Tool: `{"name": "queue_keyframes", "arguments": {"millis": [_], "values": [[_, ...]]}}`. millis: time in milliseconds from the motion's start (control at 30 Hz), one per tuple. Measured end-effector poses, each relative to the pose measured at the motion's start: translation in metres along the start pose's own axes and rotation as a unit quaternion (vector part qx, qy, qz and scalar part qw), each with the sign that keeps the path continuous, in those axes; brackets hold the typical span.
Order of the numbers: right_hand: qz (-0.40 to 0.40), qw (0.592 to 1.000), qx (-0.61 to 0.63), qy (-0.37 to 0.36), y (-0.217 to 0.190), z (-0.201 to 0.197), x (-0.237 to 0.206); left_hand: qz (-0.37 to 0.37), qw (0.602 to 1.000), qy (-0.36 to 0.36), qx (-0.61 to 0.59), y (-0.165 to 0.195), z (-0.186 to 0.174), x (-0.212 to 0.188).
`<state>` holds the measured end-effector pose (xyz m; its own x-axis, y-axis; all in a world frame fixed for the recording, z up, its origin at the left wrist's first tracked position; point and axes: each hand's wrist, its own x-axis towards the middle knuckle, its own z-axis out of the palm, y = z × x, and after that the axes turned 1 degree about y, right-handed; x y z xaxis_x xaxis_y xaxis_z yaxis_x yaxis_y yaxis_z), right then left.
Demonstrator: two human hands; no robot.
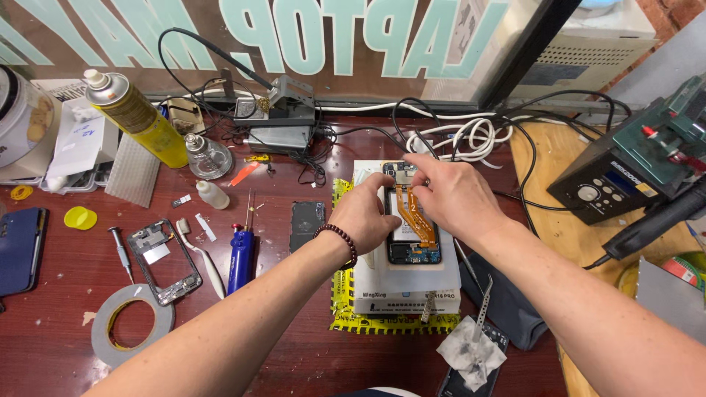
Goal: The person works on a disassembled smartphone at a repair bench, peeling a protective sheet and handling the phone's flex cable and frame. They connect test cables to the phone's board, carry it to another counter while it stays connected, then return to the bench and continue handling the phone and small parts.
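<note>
An opened phone (414, 237) with its back off lies on a white box (406, 283), an orange flex cable running down its middle. My left hand (365, 214), a dark bead bracelet at the wrist, rests on the phone's left edge with thumb and forefinger pinched near the top. My right hand (452, 192) reaches over the phone's upper right, fingertips on the top end by the camera area. Whether either hand grips a small part is hidden by the fingers.
A yellow spray can (138, 116), glass bottle (207, 155), blue tool (240, 257), phone frame (163, 261), tape roll (132, 324) and screwdriver (121, 252) lie left. Tweezers (482, 298) and crumpled tissue (471, 351) sit right of the box. A black station (618, 184) stands right; cables (456, 136) behind.
</note>
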<state>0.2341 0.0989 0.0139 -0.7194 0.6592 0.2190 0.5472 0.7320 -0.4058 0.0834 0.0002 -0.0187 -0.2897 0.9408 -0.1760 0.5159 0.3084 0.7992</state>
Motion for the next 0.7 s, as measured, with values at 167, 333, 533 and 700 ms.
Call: {"name": "queue_keyframes", "arguments": {"millis": [167,333,533,700], "values": [[0.014,0.998,0.064,-0.002,0.004,0.005,0.000,-0.010,1.000,-0.005,0.011,0.001,-0.004,-0.001],[0.073,0.994,0.068,-0.050,0.010,0.004,0.011,-0.010,1.000,-0.012,0.017,0.004,-0.005,0.001],[0.101,0.980,0.151,-0.081,0.021,0.010,0.016,-0.004,1.000,-0.011,0.013,0.001,-0.003,0.003],[0.118,0.971,0.190,-0.082,0.027,0.017,0.015,-0.002,0.999,-0.027,0.018,-0.002,-0.001,0.005]]}}
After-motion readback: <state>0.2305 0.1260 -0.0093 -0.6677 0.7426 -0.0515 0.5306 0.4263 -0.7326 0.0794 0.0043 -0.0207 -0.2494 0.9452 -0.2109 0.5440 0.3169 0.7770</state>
